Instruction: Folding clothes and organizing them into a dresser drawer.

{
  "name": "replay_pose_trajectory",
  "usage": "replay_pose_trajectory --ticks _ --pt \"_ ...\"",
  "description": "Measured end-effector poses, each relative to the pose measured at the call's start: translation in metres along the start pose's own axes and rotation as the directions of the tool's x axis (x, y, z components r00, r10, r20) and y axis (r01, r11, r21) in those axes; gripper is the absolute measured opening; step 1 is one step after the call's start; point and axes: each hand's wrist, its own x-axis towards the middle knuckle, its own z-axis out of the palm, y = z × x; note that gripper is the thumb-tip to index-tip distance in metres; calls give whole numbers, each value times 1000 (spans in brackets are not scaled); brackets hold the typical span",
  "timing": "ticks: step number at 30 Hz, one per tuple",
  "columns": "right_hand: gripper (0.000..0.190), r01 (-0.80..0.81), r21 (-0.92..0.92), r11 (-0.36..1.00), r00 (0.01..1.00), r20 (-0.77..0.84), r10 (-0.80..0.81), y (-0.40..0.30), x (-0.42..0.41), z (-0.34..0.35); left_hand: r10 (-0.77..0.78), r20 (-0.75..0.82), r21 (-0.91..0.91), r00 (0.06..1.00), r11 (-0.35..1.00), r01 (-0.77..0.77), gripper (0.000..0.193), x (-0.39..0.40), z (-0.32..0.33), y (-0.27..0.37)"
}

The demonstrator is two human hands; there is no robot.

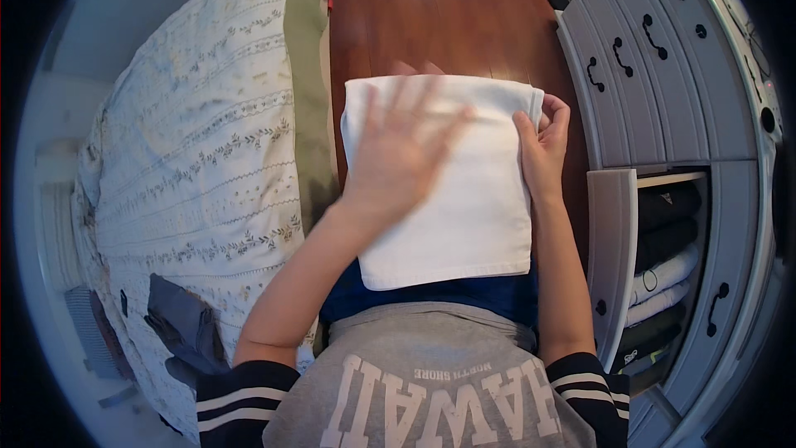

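Note:
A folded piece of white cloth (472, 211), possibly a garment, lies over my lap. My left hand (398, 155) is blurred by motion, its fingers spread across the upper left of the cloth; whether the palm touches it I cannot tell. At the upper right edge, my right hand (542, 143) grips the cloth, with the thumb on top and the other fingers curled behind the fold. The blue clothing (429, 298) on my legs shows below the cloth's near edge.
To the left is a bed with a patterned cover (205, 168) and a crumpled dark grey garment (186, 317). On the right, a grey dresser (671, 93) has an open drawer (612, 261) with folded clothes (662, 286) in it. Reddish wooden floor (448, 12) lies ahead.

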Motion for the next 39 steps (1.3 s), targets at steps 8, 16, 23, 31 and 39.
replay_pose_trajectory --ticks 8,16,23,31,39 --pt "40 562 -659 501 805 297 -513 -32 -23 -19 307 309 -380 900 907 -179 57 -99 -7 -13" --pt "42 840 -467 274 507 857 -93 -62 -127 -31 338 185 -230 923 928 -294 51 -138 -9 16" --pt "31 825 -542 159 565 797 -212 -64 -131 -22 229 -11 -307 973 925 -222 28 -115 -29 -4" --pt "15 261 -598 757 611 710 350 -101 -48 -35 -13 627 -698 779 436 568 28 -70 -57 -46" --pt "34 -5 -470 883 622 689 371 -82 -35 -34 -211 200 -769 957 572 287 27 -88 -28 -29"
